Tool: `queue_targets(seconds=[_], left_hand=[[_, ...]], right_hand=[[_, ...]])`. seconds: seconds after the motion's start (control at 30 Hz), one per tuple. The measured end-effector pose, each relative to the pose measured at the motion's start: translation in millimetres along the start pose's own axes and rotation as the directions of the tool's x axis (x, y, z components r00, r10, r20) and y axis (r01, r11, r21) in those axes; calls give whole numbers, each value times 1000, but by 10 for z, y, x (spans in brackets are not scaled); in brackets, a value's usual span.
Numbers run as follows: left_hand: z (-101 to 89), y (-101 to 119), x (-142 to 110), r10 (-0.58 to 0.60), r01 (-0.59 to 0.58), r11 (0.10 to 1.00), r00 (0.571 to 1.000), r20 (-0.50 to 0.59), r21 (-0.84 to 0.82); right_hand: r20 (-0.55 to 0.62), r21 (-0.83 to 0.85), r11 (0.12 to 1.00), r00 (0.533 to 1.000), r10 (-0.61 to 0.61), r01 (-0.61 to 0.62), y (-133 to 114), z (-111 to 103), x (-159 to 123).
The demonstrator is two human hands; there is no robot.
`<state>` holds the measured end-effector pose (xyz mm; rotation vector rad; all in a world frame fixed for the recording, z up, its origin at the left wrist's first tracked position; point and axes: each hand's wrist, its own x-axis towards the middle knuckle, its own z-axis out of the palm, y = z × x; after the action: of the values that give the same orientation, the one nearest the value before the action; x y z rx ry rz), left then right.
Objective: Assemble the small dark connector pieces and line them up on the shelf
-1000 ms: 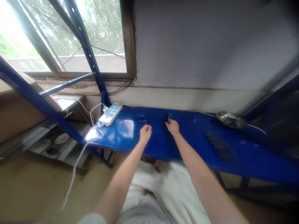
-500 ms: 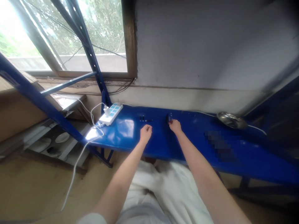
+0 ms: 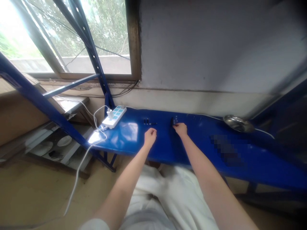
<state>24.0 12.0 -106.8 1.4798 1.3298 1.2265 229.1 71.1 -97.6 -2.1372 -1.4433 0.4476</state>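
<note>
The person's right hand point(image 3: 181, 129) has its thumb and fingers drawn together beside a small, dark, upright-looking object point(image 3: 171, 121) and a few tiny, clear, bead-like pieces point(image 3: 176, 118). Whether anything is pinched there cannot be told. A second ago the fingertips were against the dark object; they have since shifted slightly right, so the work now seems to centre on the clear pieces, while the dark object stays in place. The left hand point(image 3: 150, 137) is curled, unmoved; a dark spot between thumb and finger could be an item or shadow. Just beyond it, two short dark pieces point(image 3: 147, 121) and a thin black stick-like piece point(image 3: 153, 123) lie on the glossy blue tabletop point(image 3: 163, 140). Farther out are a white power strip with blue sockets point(image 3: 117, 112), leftward, and a shiny round metal dish point(image 3: 238, 123), rightward.
</note>
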Motion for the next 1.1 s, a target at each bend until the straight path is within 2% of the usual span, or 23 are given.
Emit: queue_targets(seconds=[0.13,0.23,0.33,0.43,0.47,0.53,0.6,0.7,0.8,0.93,1.0,1.1], left_hand=[[10,-2,0,12,-13,1000,1000,20,28],[16,0,5,33,-35,996,999,30,78],[27,0,4,77,-82,985,996,42,154],[57,-1,-28,162,-181,946,983,92,269],[72,2,-45,197,-224,922,973,116,315],[109,14,-79,265,-310,864,950,166,396],[148,34,-90,301,-364,812,931,208,456],[187,78,-14,288,-363,745,932,220,560],[197,136,171,268,-336,631,940,211,699],[225,198,444,212,-354,483,935,285,801],[265,203,548,164,-335,483,942,293,809],[338,187,660,77,-252,553,965,252,794]], right_hand=[[73,14,999,997,-39,38,21,-63,40],[59,112,994,998,5,-11,22,-111,-61],[-119,303,953,992,50,-11,-20,-94,-336],[-398,452,881,915,58,141,-91,-24,-673],[-458,473,859,887,52,194,-112,0,-765],[-505,475,843,863,25,253,-143,38,-892],[-510,451,848,860,-12,279,-151,62,-946],[-493,421,854,867,-66,304,-135,87,-950],[-471,420,847,876,-103,325,-112,112,-942],[-475,431,833,872,-117,347,-100,133,-944],[-469,437,829,875,-121,349,-100,132,-946],[-457,436,832,881,-124,343,-98,126,-945]])
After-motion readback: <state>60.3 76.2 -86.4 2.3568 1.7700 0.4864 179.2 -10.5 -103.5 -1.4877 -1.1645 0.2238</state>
